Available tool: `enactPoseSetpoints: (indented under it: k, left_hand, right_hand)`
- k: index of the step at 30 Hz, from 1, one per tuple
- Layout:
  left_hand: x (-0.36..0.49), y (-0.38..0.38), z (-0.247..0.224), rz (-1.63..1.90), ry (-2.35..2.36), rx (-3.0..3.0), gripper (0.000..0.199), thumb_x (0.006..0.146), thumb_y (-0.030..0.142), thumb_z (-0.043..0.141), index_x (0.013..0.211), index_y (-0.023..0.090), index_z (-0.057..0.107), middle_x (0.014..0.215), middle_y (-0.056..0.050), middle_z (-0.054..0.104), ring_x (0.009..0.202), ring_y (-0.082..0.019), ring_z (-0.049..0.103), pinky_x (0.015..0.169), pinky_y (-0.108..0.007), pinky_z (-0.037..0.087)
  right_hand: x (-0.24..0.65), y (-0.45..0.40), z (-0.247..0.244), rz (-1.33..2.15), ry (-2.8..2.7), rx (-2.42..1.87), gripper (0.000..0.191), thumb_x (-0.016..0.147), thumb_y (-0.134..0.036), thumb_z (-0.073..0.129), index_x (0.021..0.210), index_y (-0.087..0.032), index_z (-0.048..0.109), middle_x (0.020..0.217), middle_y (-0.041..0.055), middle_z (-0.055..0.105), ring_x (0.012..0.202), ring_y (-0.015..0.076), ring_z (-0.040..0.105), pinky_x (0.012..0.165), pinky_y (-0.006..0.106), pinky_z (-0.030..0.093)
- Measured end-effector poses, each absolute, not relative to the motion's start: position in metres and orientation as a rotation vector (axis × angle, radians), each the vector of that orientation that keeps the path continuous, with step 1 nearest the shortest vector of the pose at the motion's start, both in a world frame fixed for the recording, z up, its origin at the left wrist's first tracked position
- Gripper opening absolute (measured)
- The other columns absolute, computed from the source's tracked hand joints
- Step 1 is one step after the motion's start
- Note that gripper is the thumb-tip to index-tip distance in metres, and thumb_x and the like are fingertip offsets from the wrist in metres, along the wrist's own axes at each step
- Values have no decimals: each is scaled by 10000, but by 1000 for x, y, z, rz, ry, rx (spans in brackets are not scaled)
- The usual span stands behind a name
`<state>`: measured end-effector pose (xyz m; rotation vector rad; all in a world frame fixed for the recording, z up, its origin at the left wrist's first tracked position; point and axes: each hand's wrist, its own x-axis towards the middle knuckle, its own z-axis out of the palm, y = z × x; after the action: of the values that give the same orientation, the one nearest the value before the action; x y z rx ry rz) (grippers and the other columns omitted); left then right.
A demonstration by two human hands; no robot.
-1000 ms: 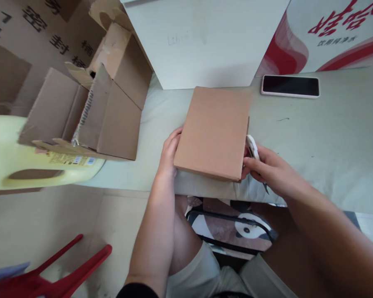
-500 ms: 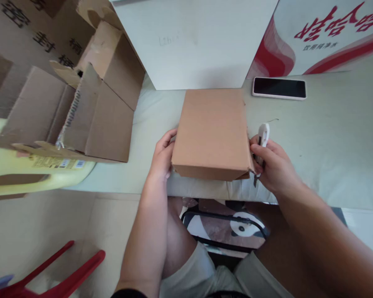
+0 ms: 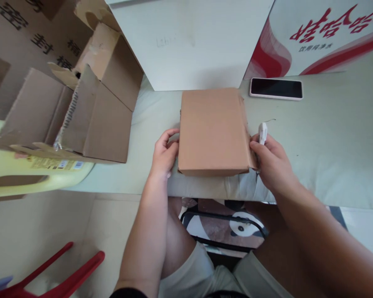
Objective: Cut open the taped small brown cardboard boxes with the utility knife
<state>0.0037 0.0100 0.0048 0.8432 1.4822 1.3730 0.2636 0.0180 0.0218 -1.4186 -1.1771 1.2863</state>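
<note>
A closed brown cardboard box point(image 3: 213, 130) lies in front of me near the front edge of the covered table. My left hand point(image 3: 165, 152) is at its left side, fingers curled against the wall, the tips partly hidden. In my right hand point(image 3: 270, 159) is a white utility knife point(image 3: 262, 132), its upper end rising above the fist while the lower end is mostly hidden. The thumb and fingers of that hand also touch the lifted flap edge on the box's right side.
Behind the box stands a white box point(image 3: 192, 45), with a phone point(image 3: 276, 88) and a red-and-white carton point(image 3: 311, 45) to its right. Opened cardboard boxes point(image 3: 108, 120) and a yellow plastic container point(image 3: 65, 174) are on the left. A red chair point(image 3: 74, 275) is at lower left.
The cardboard box has turned slightly and its near left corner has shifted right. The right-side flap now sticks out more, and the knife's lower end has become mostly hidden.
</note>
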Motion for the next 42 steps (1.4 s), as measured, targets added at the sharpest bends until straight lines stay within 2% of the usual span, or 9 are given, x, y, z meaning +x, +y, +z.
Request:
enactPoseSetpoints:
  k: [5,9,13,16,20,24,27,35,42]
  left_hand:
    - [-3,12,1,1523,1518,855,274,671,211,747,940,220,699,1085,-32,760,957,-209,727,678,-285,566]
    - [-13,14,-5,1594,1541,877,313,665,307,825,936,228,689,1017,-32,763,1046,-244,723,805,-335,588]
    - [-17,14,-4,1687,1524,870,318,720,414,811,960,247,687,976,-11,750,1052,-242,708,883,-367,562]
    - [-14,11,-1,1777,1330,928,387,797,569,700,1054,281,714,1223,-32,717,1255,-265,621,1033,-409,512]
    - [-10,8,0,1604,1326,1133,466,715,577,771,1073,280,745,1544,-31,516,1508,-326,387,1218,-418,353]
    - [-8,9,-1,1577,1370,1105,354,704,428,754,1029,288,738,1513,-12,541,1507,-330,379,1221,-437,340]
    - [-7,10,-1,1594,1356,1069,306,705,362,699,1000,285,727,1460,-13,578,1482,-324,408,1221,-443,333]
    - [1,16,-4,1698,1351,1012,299,730,341,638,1020,280,681,1315,-37,638,1374,-305,508,1108,-423,438]
    - [18,25,-4,1767,1331,994,262,707,306,617,960,268,672,1215,-44,664,1327,-288,542,1095,-402,438]
  right_hand:
    - [261,19,26,1388,-1092,-1424,153,814,-297,659,827,-260,511,573,-72,402,463,107,352,423,263,248]
    - [259,19,28,1383,-996,-1377,210,792,-314,688,736,-256,494,542,-52,440,451,107,352,405,263,200]
    - [260,21,27,1304,-983,-1305,374,828,-388,653,575,-246,417,595,6,487,554,142,479,483,294,354]
    - [264,23,24,1202,-1031,-1310,400,881,-457,588,568,-245,458,613,16,465,624,171,515,570,327,422]
    - [268,24,20,1191,-977,-1385,446,922,-586,537,636,-246,568,598,14,463,534,153,439,490,319,334]
    - [272,23,21,1193,-974,-1389,576,898,-778,471,716,-255,632,509,2,448,436,154,414,450,331,299]
    - [273,23,23,1154,-962,-1388,593,864,-820,488,741,-266,659,513,23,518,451,181,503,461,352,359]
    - [264,18,18,1283,-827,-1261,534,805,-743,660,905,-220,702,710,23,675,689,180,719,673,329,575]
    - [258,20,5,1575,-707,-1182,470,751,-603,779,1028,-230,707,864,13,739,702,121,713,664,253,559]
